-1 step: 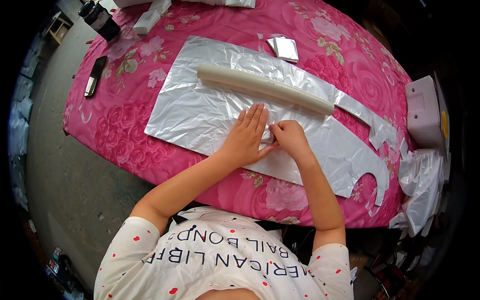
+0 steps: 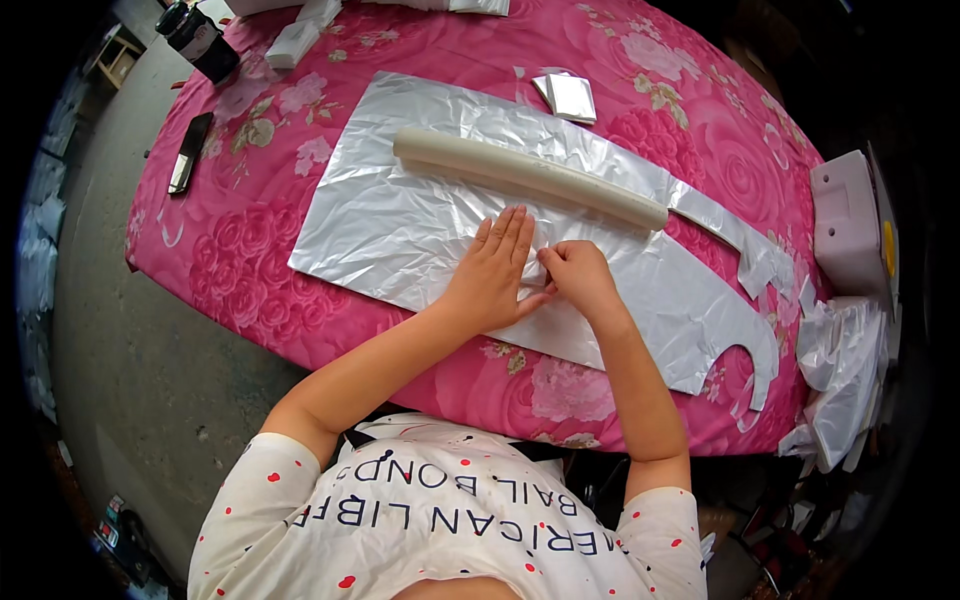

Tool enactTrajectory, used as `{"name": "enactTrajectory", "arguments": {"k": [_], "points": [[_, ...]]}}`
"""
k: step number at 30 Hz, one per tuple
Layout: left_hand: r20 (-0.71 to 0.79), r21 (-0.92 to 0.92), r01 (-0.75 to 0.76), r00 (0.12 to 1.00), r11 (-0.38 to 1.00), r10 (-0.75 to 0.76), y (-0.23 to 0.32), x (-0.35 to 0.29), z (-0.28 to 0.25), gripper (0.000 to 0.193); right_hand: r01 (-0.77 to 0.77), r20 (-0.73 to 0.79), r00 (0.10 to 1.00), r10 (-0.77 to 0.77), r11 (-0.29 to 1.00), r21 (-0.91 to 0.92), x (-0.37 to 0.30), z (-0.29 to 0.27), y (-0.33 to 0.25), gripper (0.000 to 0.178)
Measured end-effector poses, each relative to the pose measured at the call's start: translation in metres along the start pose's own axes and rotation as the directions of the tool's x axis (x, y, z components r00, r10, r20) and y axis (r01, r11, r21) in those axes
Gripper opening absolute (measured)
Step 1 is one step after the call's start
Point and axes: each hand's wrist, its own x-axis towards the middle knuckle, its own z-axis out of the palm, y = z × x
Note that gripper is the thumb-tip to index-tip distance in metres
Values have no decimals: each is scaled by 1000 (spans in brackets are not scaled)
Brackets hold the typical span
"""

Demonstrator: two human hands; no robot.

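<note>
A stack of white plastic carrier bags (image 2: 400, 235) lies flat and wrinkled on the table, its cut-out handle end toward the right. Across its far side rests a long pale tube (image 2: 530, 178). My left hand (image 2: 492, 270) presses flat on the top bag, fingers stretched out and thumb pointing right. Just beside it, my right hand (image 2: 580, 278) is closed, thumb and fingers pinched on a bit of the bag's film. The film between the two hands is creased, and the exact pinch is partly hidden by the fingers.
A pink floral cloth covers the table (image 2: 250, 270). On it are a black phone (image 2: 190, 153), a dark jar (image 2: 198, 42), folded white packets (image 2: 292, 45) and small silvery-white squares (image 2: 571, 98). A pale box (image 2: 842, 220) and loose plastic bags (image 2: 845, 365) stand at the right edge.
</note>
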Motion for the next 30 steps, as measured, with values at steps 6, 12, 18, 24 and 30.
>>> {"name": "enactTrajectory", "arguments": {"k": [6,12,18,24,30], "points": [[9,-28,-8,1000,1000,9,-4,-2,10,104,-12,-54,999,10,999,-33,-10,4,-4,24],[-7,-34,-2,1000,999,2,-6,-2,14,106,43,-184,979,-84,975,-216,-31,6,2,24],[-86,-108,2,996,994,-12,-6,-21,-5,100,115,-141,968,-208,866,-487,-44,-6,2,26],[297,-852,389,911,351,-287,5,-103,-48,48,543,-100,681,-726,591,-597,-17,21,-9,45],[875,-481,859,459,-175,-156,1,-190,-73,29,539,-105,706,-701,627,-563,21,60,-1,61]]}}
